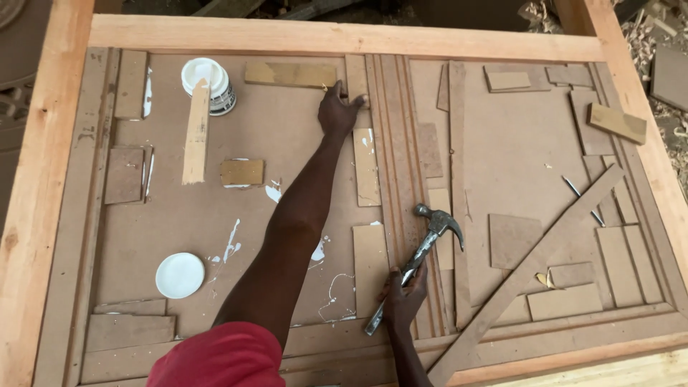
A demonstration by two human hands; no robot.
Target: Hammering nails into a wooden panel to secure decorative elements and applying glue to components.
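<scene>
The left hand [340,109] reaches far across the tabletop [287,143], a brown board panel framed in pale timber. Its grip is spread open, fingers pressing flat on the end of a short wooden strip [356,79] that stands upright along the grooved centre moulding [398,143]. Just to the left of that hand lies a yellowish wooden block [290,74], nearly touching the thumb.

The right hand [403,297] sits near the lower edge, its grip closed around the handle of a claw hammer [423,247]. The hammer slants up and to the right, its metal head resting over the centre moulding, well apart from the left hand.

At the upper left stands a white glue tub [207,84], open at the top, with white contents visible inside; a flat wooden stick [196,132] leans on its rim and runs down across the panel. The tub's round white lid [180,275] lies flat, well apart, near the lower left. White smears [231,244] dot the board between them.

Loose board offcuts lie across the right half, and a long diagonal strip [530,269] crosses the lower right corner.
</scene>
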